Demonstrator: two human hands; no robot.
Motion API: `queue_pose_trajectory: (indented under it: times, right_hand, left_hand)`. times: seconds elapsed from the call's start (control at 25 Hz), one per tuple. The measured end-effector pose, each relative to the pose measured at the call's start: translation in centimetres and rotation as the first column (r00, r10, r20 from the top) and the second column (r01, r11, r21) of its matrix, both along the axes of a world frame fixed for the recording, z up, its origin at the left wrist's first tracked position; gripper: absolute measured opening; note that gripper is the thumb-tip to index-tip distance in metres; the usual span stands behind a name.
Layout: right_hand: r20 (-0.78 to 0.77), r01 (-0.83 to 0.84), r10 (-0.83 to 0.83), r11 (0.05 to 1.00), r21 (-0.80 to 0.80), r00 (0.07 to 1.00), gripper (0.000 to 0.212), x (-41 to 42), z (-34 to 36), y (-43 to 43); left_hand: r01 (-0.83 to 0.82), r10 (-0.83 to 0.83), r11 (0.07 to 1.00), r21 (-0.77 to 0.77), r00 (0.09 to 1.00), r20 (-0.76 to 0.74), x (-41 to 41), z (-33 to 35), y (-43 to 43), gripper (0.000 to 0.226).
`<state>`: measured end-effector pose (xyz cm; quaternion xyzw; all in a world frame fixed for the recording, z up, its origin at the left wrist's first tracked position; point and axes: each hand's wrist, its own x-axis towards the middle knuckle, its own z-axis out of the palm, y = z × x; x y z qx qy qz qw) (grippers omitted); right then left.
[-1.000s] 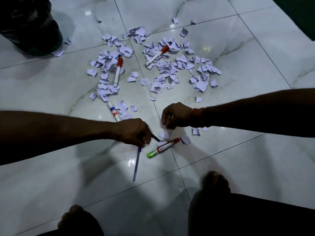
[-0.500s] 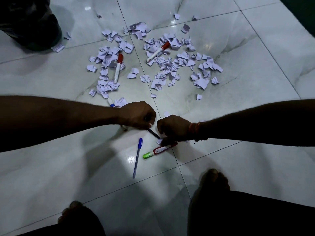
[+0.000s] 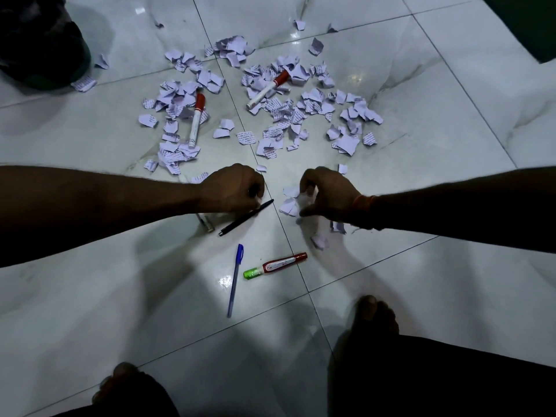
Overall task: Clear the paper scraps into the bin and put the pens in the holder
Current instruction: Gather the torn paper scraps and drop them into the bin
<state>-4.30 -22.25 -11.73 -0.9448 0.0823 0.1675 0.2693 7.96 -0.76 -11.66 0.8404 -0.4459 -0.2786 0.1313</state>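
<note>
Torn white paper scraps (image 3: 272, 115) lie scattered over the tiled floor, with two red-capped white markers (image 3: 197, 120) (image 3: 268, 88) among them. My left hand (image 3: 231, 189) is curled into a fist with a bit of white paper showing at its fingers. A black pen (image 3: 246, 217) lies on the floor just under it. My right hand (image 3: 329, 194) pinches crumpled scraps (image 3: 307, 197), and more loose scraps (image 3: 288, 206) lie beside it. Nearer me are a blue pen (image 3: 235, 278) and a green-capped red marker (image 3: 275, 265). Another marker (image 3: 207, 224) pokes out from under my left forearm.
A dark bin-like container (image 3: 39, 43) stands at the far left corner, with a few scraps by its base. My bare feet (image 3: 376, 314) (image 3: 126, 383) are on the tiles at the bottom. A dark edge (image 3: 529, 22) borders the floor at top right.
Both hands moved away from me and then apart. The black pen that was at my left hand's fingers now lies free on the floor. My right hand has gathered scraps.
</note>
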Motion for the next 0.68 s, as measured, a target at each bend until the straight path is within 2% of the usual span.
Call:
queue_pose_trajectory:
  times: [0.16,0.28,0.36,0.44,0.52,0.68]
  right_hand:
    - [-0.082,0.141,-0.147,0.987,-0.079,0.986,0.087,-5.3,0.5,-0.7]
    - [-0.061,0.212,-0.227,0.959,-0.188,0.972,0.12,-7.8,0.6,-1.4]
    - [-0.088,0.302,-0.317,0.941,-0.153,0.944,0.129,-8.6,0.4,-1.9]
    - [-0.119,0.391,-0.394,0.919,-0.054,0.911,0.125,-8.4,-0.3,-2.1]
    - [-0.088,0.429,-0.425,0.902,0.041,0.901,0.108,-7.0,-1.1,-1.8]
    - [0.063,0.371,-0.384,0.915,0.159,0.921,0.082,-1.7,-1.6,-1.5]
  left_hand:
    - [0.016,-0.016,0.998,-0.059,1.0,0.005,-0.3,-0.6,-1.7,0.04]
    - [0.066,-0.065,0.996,-0.056,0.998,0.024,-1.4,-0.9,-3.0,0.059]
    - [0.091,-0.09,0.996,-0.023,0.994,0.067,-2.1,-1.1,-3.8,0.067]
    - [0.103,-0.104,0.995,0.011,0.988,0.111,-2.5,-1.4,-4.4,0.067]
    - [0.083,-0.083,0.997,0.007,0.989,0.125,-2.7,-1.7,-4.9,0.062]
    - [0.028,-0.022,0.999,-0.045,0.991,0.131,-2.6,-2.2,-5.7,0.043]
